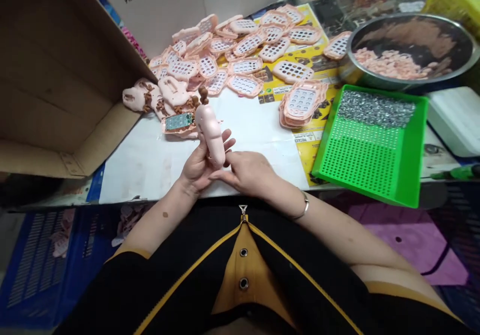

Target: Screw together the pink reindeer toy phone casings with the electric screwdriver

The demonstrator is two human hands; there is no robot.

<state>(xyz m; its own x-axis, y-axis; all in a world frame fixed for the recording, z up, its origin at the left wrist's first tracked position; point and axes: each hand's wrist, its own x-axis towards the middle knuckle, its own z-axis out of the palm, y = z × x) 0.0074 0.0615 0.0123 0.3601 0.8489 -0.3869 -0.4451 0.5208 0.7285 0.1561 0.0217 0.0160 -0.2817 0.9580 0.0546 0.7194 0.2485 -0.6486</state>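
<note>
A glossy pink toy phone shell (210,134) with brown knobs at its upper end is tilted up over the white sheet. My left hand (198,162) is closed around it from below, some fingers showing behind. At its lower end is my right hand (251,172), fingers curled against the shell; its fingertips are partly hidden. Just beyond lie more pink shell parts (174,92) with brown pieces and an opened half with a green circuit board (179,121). Farther back spreads a heap of pink keypad halves (245,66).
A cardboard box (108,125) stands open at the left. To the right are a stack of keypad halves (301,102), a green tray (369,150) holding small screws, a steel bowl (350,57) of small pink parts and a white container (455,120).
</note>
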